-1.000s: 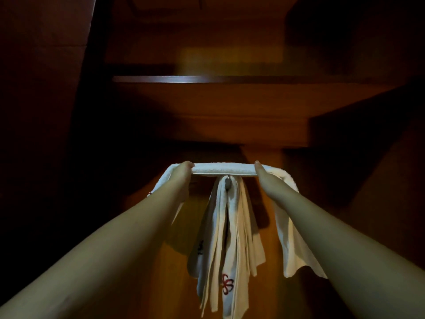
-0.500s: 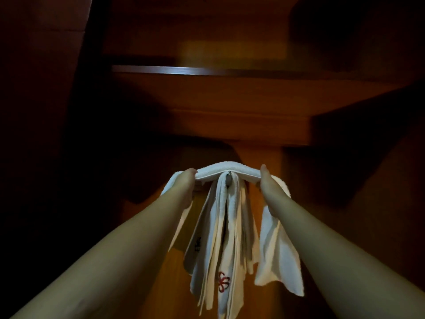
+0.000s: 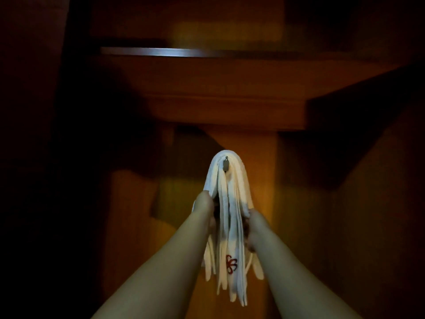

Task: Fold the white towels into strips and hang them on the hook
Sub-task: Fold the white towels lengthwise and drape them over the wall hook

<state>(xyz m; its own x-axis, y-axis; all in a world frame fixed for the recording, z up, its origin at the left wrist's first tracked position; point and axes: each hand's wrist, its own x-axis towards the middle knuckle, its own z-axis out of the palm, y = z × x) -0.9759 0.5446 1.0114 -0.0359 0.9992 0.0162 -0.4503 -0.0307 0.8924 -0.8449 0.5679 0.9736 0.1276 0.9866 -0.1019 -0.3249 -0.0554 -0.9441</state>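
Several folded white towels [image 3: 230,203] hang in strips from a small metal hook [image 3: 226,165] on a wooden panel. The outermost towel drapes over the hook's top and down both sides. A lower strip carries a red flower emblem [image 3: 230,266]. My left hand [image 3: 204,208] grips the left hanging side of the outer towel. On the other side, my right hand [image 3: 255,224] grips the right hanging side. Both hands sit well below the hook, close against the bundle.
The hook is fixed to an orange-brown wooden wardrobe panel [image 3: 259,171]. A wooden shelf [image 3: 207,88] juts out above it, with a glossy edge [image 3: 161,51] higher up. Dark wooden walls close in on the left and right.
The towel was stretched level above the hook between my hands. Both hands have since come down and inward, so it now drapes over the hook with its sides hanging.
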